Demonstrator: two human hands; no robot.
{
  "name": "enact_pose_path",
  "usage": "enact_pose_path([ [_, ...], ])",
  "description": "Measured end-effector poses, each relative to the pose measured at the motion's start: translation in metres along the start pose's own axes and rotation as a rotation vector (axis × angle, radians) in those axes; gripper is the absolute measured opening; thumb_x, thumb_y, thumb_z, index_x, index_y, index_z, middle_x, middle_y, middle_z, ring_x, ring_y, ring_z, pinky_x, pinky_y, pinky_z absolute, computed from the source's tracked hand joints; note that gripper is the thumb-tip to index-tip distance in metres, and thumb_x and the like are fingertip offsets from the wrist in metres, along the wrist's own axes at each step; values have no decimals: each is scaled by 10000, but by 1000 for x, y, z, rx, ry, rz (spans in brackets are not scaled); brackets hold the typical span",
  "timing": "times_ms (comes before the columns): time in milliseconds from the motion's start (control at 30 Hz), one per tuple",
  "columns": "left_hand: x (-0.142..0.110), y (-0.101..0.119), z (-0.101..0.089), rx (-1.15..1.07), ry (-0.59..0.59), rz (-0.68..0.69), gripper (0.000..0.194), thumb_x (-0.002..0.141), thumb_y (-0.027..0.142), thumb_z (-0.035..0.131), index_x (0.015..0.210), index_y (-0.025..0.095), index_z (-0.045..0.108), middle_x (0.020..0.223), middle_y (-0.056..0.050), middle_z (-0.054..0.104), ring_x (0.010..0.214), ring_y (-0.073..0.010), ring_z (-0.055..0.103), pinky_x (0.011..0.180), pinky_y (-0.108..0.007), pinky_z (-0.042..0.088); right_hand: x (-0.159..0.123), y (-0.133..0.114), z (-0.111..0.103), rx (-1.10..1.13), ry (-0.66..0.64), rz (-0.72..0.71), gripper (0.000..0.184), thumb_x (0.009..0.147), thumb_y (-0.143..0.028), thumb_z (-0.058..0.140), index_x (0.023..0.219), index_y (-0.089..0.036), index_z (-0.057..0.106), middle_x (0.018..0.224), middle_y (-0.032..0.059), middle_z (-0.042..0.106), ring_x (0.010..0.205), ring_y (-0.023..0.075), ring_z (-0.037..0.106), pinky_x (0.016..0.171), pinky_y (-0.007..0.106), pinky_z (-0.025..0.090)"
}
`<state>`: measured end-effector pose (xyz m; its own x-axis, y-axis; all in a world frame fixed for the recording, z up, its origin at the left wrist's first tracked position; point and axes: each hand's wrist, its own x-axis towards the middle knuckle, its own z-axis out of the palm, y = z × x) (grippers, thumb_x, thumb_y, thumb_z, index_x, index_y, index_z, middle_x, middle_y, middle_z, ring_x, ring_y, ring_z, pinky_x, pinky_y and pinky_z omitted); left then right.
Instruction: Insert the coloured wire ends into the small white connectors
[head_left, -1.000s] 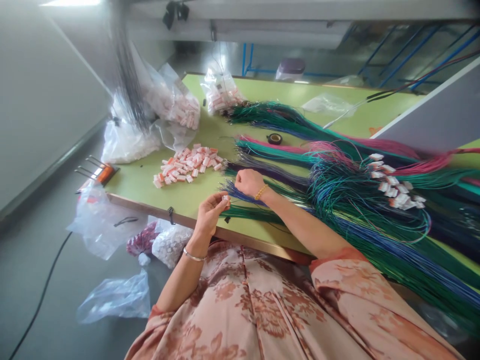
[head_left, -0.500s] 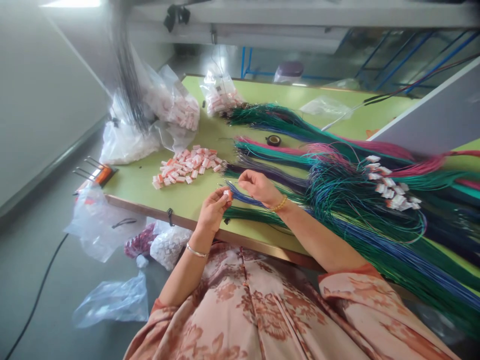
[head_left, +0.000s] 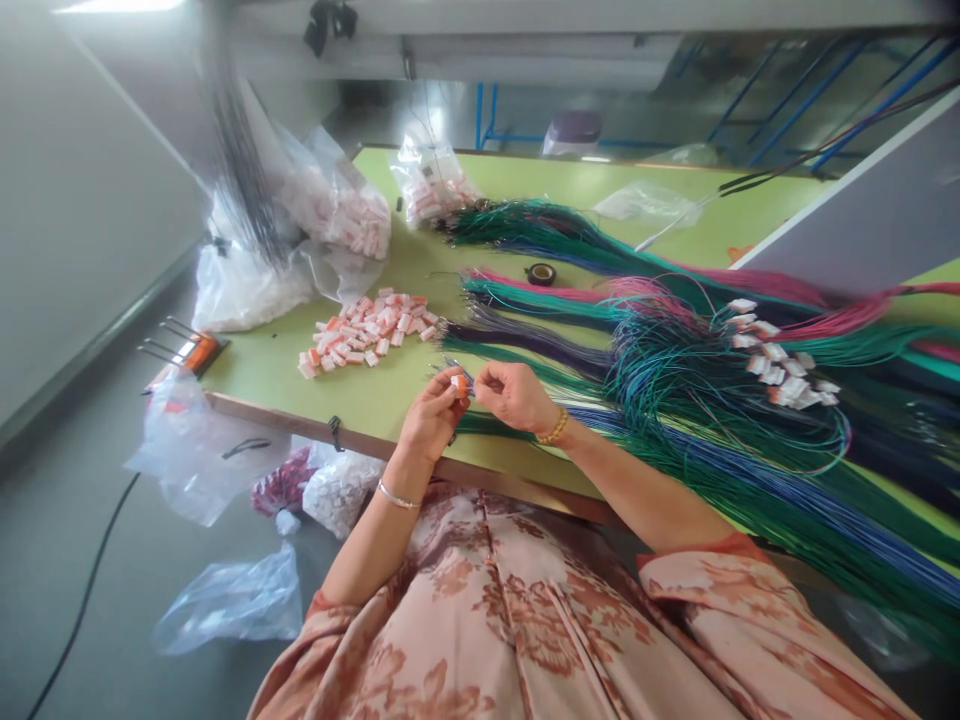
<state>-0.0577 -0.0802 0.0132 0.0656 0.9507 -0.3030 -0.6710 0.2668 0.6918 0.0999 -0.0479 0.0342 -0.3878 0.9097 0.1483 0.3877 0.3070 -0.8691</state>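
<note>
At the near edge of the desk [head_left: 259, 370], the left hand [head_left: 426, 425] has a narrow grip, thumb and fingers pinching a small orange-and-white connector housing [head_left: 459, 385] held up above the surface. The right hand [head_left: 519, 396] meets it from the other side, its grip also narrow, fingertips drawn together just beside the housing. A thin wire seems to run between them, but it is too small to tell whether it is pinched or how far in it sits.

Blue wires [head_left: 675, 440] and green ones stretch from near the hands toward the right. Beyond the left hand lies a heap of loose housings [head_left: 371, 332], apparently unwired, so much seems left to do. To the right, on a tangled wire bundle [head_left: 652, 365], sits a cluster of white connectors [head_left: 784, 365]; these look like finished pieces, which would put the held one partway through.

Farther back, dark grey wires [head_left: 536, 338] lie with their ends toward the heap, then a roll of black tape [head_left: 541, 273], a thick green bundle [head_left: 547, 225] and a clear plastic bag [head_left: 429, 188] of more housings.
</note>
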Motion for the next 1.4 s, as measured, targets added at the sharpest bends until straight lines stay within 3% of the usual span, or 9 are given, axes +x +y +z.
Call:
enact_pose_path([
  [467, -1, -2, -1, 82, -18, 73, 295, 663, 224, 808, 936, 176, 707, 864, -24, 661, 733, -90, 586, 736, -231, 477, -3, -4, 1, -109, 16, 15, 205, 763, -338, 552, 643, -172, 556, 504, -37, 472, 473, 76, 346, 486, 225, 258],
  [733, -5, -5, 4, 192, 46, 156, 361, 597, 283, 864, 905, 166, 716, 795, -13, 685, 693, -90, 597, 698, -223, 477, -2, 1, 7, 5, -18, -5, 210, 783, -347, 563, 669, -171, 549, 550, -36, 487, 494, 75, 359, 489, 214, 281],
  [1000, 0, -6, 1, 174, 154, 140, 367, 601, 281, 857, 907, 143, 709, 782, -15, 685, 664, -79, 592, 694, -234, 464, -2, 6, 11, -62, -45, -88, 160, 839, -280, 529, 775, -161, 614, 620, -15, 573, 528, 86, 414, 557, 217, 327],
  [1200, -7, -10, 2, 204, 182, 139, 402, 556, 309, 881, 880, 146, 709, 769, -13, 683, 676, -93, 604, 670, -225, 462, -7, 4, 21, -244, 10, -147, 177, 844, -252, 503, 704, -167, 568, 631, 17, 580, 549, 105, 423, 565, 233, 306],
  [1400, -5, -3, -2, 193, 153, 164, 371, 594, 286, 860, 902, 139, 714, 774, -23, 675, 670, -86, 585, 685, -235, 463, 11, 9, 4, -206, -122, -107, 225, 890, -289, 480, 841, -156, 654, 704, 20, 652, 594, 112, 513, 597, 223, 358],
])
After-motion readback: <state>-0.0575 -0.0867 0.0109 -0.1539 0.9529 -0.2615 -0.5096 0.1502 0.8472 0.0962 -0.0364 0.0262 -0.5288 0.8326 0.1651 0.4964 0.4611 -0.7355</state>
